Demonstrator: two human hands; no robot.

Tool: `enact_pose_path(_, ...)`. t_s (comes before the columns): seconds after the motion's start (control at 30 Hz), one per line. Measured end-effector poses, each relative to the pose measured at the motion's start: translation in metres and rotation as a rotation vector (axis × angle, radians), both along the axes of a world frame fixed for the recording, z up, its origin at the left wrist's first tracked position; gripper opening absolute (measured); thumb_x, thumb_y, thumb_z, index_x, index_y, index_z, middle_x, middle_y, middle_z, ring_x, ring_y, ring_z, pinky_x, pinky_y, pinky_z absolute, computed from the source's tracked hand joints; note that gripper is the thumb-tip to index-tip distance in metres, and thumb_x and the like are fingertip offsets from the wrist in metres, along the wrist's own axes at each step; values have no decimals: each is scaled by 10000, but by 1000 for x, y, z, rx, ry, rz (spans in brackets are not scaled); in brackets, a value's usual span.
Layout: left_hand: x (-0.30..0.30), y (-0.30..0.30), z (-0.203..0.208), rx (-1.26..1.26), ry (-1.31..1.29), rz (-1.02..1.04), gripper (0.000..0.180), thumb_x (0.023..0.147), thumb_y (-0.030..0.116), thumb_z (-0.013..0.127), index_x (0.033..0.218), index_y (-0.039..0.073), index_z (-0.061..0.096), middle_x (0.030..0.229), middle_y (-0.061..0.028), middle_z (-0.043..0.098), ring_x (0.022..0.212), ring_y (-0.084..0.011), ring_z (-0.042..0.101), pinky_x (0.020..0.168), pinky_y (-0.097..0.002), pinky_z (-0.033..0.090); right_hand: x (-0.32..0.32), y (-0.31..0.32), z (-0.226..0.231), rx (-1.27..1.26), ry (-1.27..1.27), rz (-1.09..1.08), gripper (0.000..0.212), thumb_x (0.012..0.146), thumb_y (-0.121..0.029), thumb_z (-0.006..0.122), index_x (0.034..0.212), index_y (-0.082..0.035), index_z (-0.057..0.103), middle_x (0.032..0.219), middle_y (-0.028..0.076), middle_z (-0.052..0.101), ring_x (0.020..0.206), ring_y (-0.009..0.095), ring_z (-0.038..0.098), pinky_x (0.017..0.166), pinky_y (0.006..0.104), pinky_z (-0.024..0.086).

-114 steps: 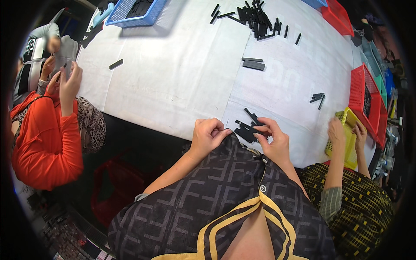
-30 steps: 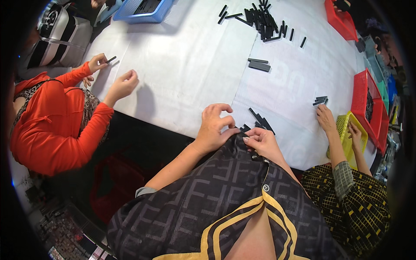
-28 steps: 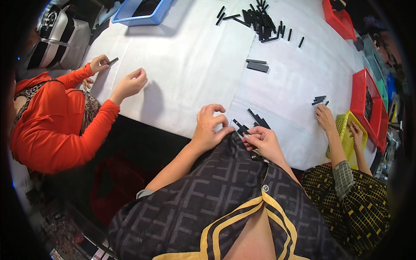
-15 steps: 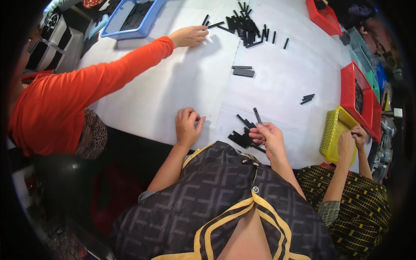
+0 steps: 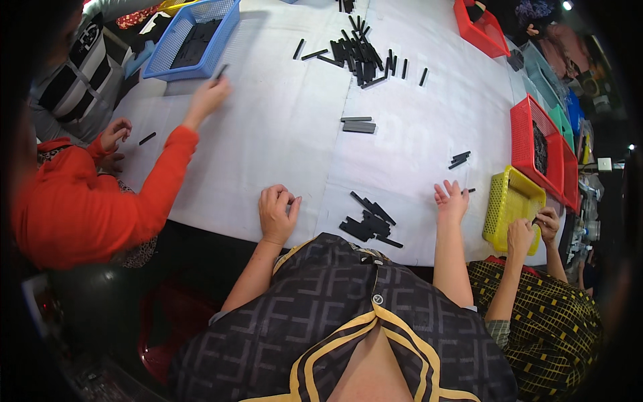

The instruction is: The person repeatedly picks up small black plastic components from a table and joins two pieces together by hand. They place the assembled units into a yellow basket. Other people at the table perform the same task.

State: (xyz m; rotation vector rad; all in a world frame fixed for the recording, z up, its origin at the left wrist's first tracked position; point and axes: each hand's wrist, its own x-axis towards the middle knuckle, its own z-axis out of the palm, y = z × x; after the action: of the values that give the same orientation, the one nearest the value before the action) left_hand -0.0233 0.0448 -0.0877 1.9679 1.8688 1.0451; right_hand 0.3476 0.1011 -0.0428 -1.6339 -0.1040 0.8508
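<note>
My left hand rests on the white table with its fingers loosely curled and the thumb apart; I see nothing held in it. My right hand is raised to the right with its fingers spread. A short black stick shows just beside its fingers, apparently free of the grip. Between my hands, near the table's front edge, lies a loose pile of flat black sticks. Past my right hand sits a small group of black sticks.
Farther off lie a stacked black pair and a large black heap. A co-worker's orange sleeve reaches in at left beside a blue basket. Another person's hands touch a yellow basket; red baskets stand beyond.
My right hand has moved right, away from the pile, and opened, letting go of the stick. The orange-sleeved arm has drawn back left with a black stick. The view has shifted slightly.
</note>
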Motion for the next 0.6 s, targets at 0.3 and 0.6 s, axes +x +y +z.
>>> enact_pose_path(0.3,-2,-5,7,-11,10,14,167,715,149,684,701,73,536,877,-64,513,847,-266,475,741,-377,379,-117,66,-20,145,-1197,1089,406,803,-180,616,1183,-60,537,1262,160,486,1172,292,452,940,440,382)
enact_pose_path(0.6,-5,-13,15,12,5,25,173,683,94,698,693,71,526,870,-66,533,826,-267,484,710,-369,384,-152,104,-24,-75,-1565,1266,404,816,-146,591,1207,-79,514,1217,92,487,1158,257,416,948,420,329)
